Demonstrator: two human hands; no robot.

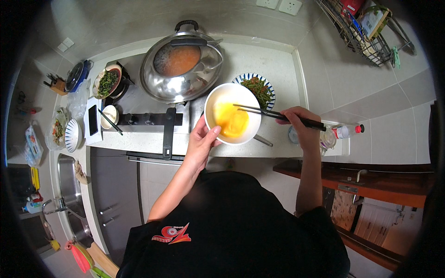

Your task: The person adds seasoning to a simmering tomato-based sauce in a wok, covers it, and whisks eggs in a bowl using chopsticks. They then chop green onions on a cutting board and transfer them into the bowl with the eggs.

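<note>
My left hand (202,140) grips a white bowl (252,133) by its left rim, thumb over the edge, and tilts it towards me. Yellow beaten egg (233,121) lies in the bottom of the bowl. Black chopsticks (269,113) are held in my right hand (300,125), their tips over the egg inside the bowl. Behind the bowl, and partly hidden by it, stands a blue-striped plate (273,99) of cooked green beans (259,89). Just left of it a steel wok with a glass-topped lid (180,85) sits on the gas stove; orange-red contents show through the fogged glass.
The wok's black handle (169,133) juts over the counter's front edge. Left on the stove is a dish of leafy greens (108,83). Beside it are a small bowl (110,113) with chopsticks across it and a phone (92,120). Bottles (347,131) stand at the right.
</note>
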